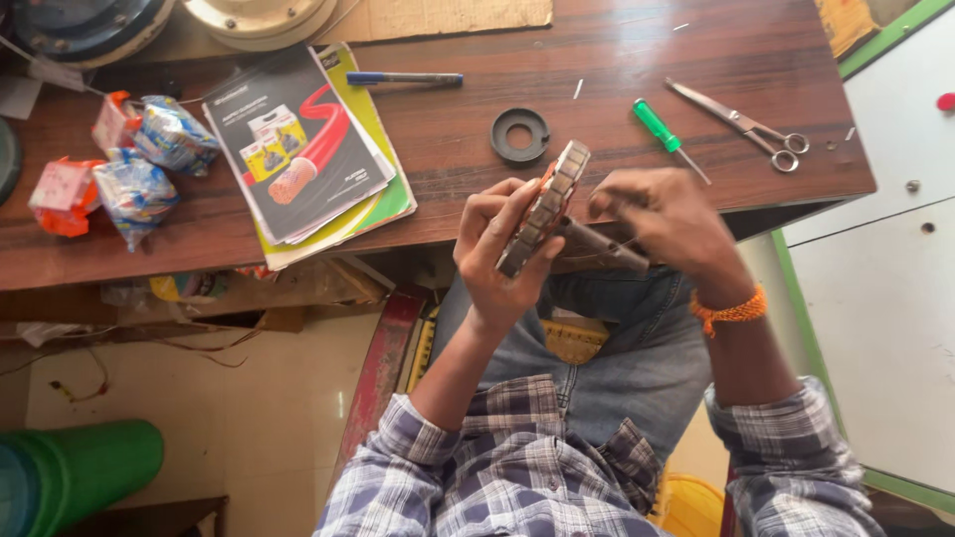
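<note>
Head view: a person seated at a wooden tabletop [617, 60] works over the lap, just below the tabletop's near edge. The left hand [502, 249] wraps its grip around a ring-shaped metal stator [545, 209], held on edge near the picture's centre. The right hand [665, 217], at 3 o'clock of the stator, is blurred; its grip appears closed on a dark rod-like tool [602, 244] that meets the stator's lower side, though what kind of tool cannot be told. At 12 o'clock of the stator a black ring [519, 135] lies on the tabletop. A green screwdriver [665, 133] and scissors [744, 125] lie at 1 o'clock, both untouched. A pen [403, 78] and brochures [303, 149] lie at 10 o'clock, and snack packets [129, 169] sit further left. The work appears to be mid-way: the stator is in hand and not set down.
</note>
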Motion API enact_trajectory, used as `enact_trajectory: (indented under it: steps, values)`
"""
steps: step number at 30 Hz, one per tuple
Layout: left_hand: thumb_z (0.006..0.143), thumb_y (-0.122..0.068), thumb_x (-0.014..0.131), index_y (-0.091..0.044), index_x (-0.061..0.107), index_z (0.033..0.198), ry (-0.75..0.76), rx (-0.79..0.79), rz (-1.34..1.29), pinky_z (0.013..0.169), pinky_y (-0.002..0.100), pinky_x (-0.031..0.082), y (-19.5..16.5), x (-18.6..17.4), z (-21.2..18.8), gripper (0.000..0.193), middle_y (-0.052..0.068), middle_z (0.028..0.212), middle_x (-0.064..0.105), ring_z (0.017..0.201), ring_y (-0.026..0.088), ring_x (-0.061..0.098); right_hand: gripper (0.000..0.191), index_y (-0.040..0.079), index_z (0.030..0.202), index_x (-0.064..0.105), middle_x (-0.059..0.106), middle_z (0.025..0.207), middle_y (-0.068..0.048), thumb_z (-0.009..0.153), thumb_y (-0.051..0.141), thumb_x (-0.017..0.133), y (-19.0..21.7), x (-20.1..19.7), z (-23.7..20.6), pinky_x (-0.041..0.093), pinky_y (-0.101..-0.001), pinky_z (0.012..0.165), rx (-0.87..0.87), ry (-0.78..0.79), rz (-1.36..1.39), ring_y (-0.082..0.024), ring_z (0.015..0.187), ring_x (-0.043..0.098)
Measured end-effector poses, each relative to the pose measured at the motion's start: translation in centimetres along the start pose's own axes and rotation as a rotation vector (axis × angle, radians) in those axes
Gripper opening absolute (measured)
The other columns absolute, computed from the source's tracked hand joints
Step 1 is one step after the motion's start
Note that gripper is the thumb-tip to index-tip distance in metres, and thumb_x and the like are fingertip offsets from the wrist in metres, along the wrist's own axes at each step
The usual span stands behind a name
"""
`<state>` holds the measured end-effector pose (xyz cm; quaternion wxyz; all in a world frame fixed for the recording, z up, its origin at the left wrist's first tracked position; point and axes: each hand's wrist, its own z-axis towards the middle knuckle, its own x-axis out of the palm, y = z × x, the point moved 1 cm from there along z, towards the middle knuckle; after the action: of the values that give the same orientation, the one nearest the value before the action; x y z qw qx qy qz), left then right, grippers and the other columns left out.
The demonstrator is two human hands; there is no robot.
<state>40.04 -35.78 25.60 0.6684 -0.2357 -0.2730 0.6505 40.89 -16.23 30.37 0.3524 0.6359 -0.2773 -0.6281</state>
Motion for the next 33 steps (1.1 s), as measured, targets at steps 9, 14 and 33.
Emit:
enact_trajectory:
  steps: [9,14,33]
  values:
    - [0.093,-0.010,0.086,-0.012,0.059,0.145,0.233,0.162,0.065,0.091,0.033,0.057,3.0,1.7,7.8,0.059,0.006,0.110,0.059,0.103,0.020,0.067,0.024,0.001,0.093,0.065,0.068,0.080,-0.010,0.103,0.021,0.058,-5.0,9.6,-7.1,0.052,-0.0340,0.076,-0.221,0.716,0.300,-0.018,0.080,0.067]
    - [0.093,-0.016,0.089,-0.015,0.048,0.153,0.465,0.173,0.135,0.092,0.038,0.055,5.2,2.3,11.3,0.072,0.005,0.110,0.058,0.096,0.018,0.065,0.026,0.001,0.094,0.066,0.068,0.081,-0.012,0.101,0.025,0.059,-7.6,12.4,-9.5,0.050,-0.0383,0.072,-0.152,0.875,0.245,-0.024,0.077,0.065]
    - [0.082,-0.022,0.093,-0.018,0.066,0.137,0.931,0.088,0.067,0.085,0.038,0.054,15.5,1.5,17.4,0.062,0.004,0.104,0.061,0.096,0.022,0.065,0.022,0.002,0.099,0.069,0.073,0.088,-0.006,0.097,0.023,0.063,-12.2,11.7,-2.7,0.052,-0.0318,0.077,0.064,0.719,0.353,-0.014,0.084,0.068]
